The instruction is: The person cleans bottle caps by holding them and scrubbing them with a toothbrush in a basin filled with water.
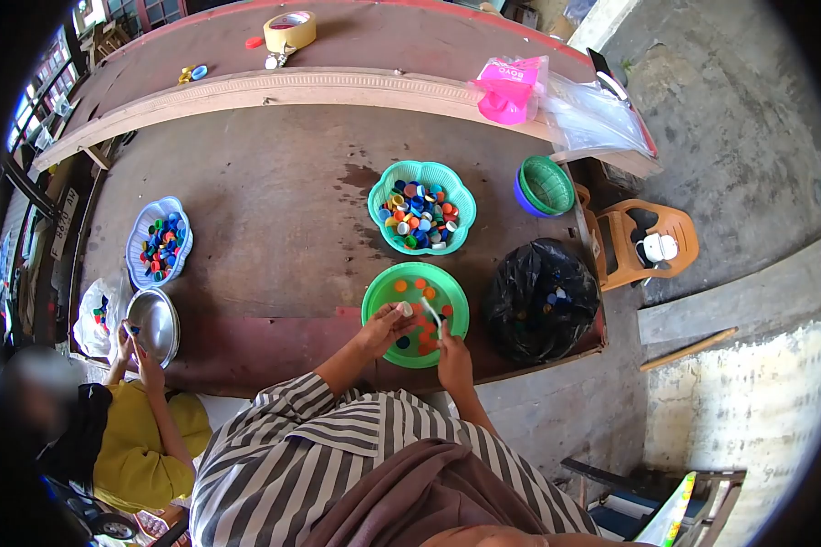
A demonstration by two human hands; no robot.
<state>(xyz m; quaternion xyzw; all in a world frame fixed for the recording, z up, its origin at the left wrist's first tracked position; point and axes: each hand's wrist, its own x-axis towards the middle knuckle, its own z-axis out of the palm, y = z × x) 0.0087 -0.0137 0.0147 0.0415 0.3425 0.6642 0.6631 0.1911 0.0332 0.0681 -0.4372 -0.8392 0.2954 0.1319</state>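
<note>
Over a green basin [371,314] on the table's near edge, my left hand [383,330] pinches a pale bottle cap [405,310]. My right hand [453,358] grips a slim white stick-like tool [431,311], its upper end close to the cap; its exact kind is too small to tell. Orange caps [400,285] and a few dark ones lie in the basin. Just behind it stands a turquoise scalloped bowl [379,187] full of mixed coloured caps. A black plastic bag [515,310] with some caps in it sits right of the basin.
At left, a co-worker's hands [141,360] are beside a metal bowl [169,310], a white bag [96,319] and a lavender basket [137,237] of caps. Nested bowls [549,187] stand far right. A raised shelf [337,87] carries tape [290,35] and plastic packs [511,91].
</note>
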